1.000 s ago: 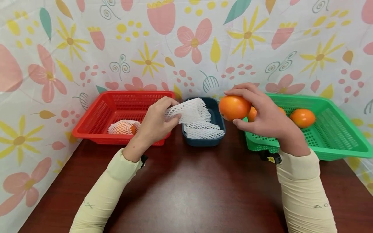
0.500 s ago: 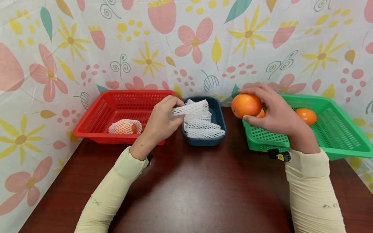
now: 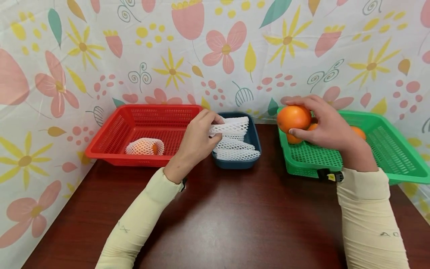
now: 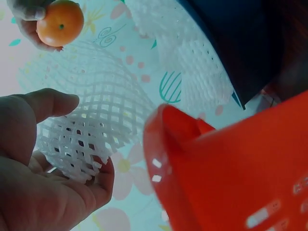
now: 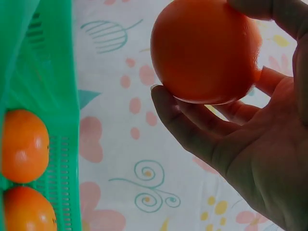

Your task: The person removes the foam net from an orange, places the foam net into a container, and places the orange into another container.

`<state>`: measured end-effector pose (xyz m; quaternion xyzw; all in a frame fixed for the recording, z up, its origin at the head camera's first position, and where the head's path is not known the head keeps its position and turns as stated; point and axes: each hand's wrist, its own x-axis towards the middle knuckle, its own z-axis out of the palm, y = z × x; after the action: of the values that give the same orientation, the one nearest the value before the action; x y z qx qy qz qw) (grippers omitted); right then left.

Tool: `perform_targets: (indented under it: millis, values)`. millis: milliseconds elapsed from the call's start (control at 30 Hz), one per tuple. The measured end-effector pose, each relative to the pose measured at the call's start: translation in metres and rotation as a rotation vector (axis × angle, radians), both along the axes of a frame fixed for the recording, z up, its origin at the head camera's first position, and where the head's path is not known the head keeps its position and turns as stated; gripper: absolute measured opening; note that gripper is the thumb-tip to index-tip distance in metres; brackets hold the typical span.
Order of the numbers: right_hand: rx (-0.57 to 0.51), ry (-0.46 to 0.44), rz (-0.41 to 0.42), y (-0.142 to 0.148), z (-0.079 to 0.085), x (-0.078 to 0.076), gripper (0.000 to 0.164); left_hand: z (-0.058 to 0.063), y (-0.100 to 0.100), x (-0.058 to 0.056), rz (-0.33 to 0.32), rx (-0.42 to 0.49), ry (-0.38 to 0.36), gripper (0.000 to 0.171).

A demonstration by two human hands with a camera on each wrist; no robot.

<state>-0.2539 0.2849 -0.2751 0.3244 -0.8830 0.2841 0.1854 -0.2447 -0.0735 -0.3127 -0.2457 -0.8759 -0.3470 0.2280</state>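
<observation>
My left hand (image 3: 198,140) holds a white foam net sleeve (image 3: 236,125) above the small dark blue container (image 3: 235,164). In the left wrist view the thumb lies on the near side of the held mesh (image 4: 91,106), and the fingers curl beneath it. More foam net sleeves (image 3: 236,154) lie in the blue container. My right hand (image 3: 330,129) grips an orange (image 3: 293,117) over the left end of the green basket (image 3: 319,170). Thumb and fingers wrap its sides in the right wrist view, where the fruit (image 5: 204,50) looks smooth and whole.
On the left stands a red basket (image 3: 114,161) with one netted orange (image 3: 142,146) inside. Several loose oranges, one of them at the right (image 3: 358,132), sit in the green basket, partly behind my right hand. A floral cloth (image 3: 215,56) hangs behind the dark wooden table (image 3: 215,216).
My left hand has moved right with the foam net sleeve, farther over the blue container. My right hand has carried the orange to the right, from beside the green basket to over it.
</observation>
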Motion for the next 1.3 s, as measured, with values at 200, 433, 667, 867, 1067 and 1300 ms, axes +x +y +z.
perform_targets:
  millis: [200,433,667,867,1067,1300]
  values:
    - [0.119,-0.056,-0.028,0.004,0.009,-0.012,0.069,-0.006,0.007,-0.006,0.022,-0.015,0.016,0.03]
    - [0.258,-0.207,-0.092,0.006,0.019,-0.023,0.068,-0.007,0.013,-0.012,0.024,-0.051,0.09,0.027]
    - [0.418,-0.302,-0.097,0.008,0.018,-0.031,0.06,-0.016,0.021,-0.018,0.042,-0.101,0.168,0.027]
    - [0.484,-0.346,-0.085,0.01,0.012,-0.037,0.064,-0.023,0.027,-0.027,0.057,-0.14,0.244,0.028]
    - [0.496,-0.354,-0.06,0.015,0.013,-0.039,0.056,-0.029,0.029,-0.035,0.073,-0.174,0.282,0.03]
    - [0.481,-0.475,-0.06,0.021,0.012,-0.041,0.059,-0.036,0.033,-0.04,0.035,-0.209,0.27,0.025]
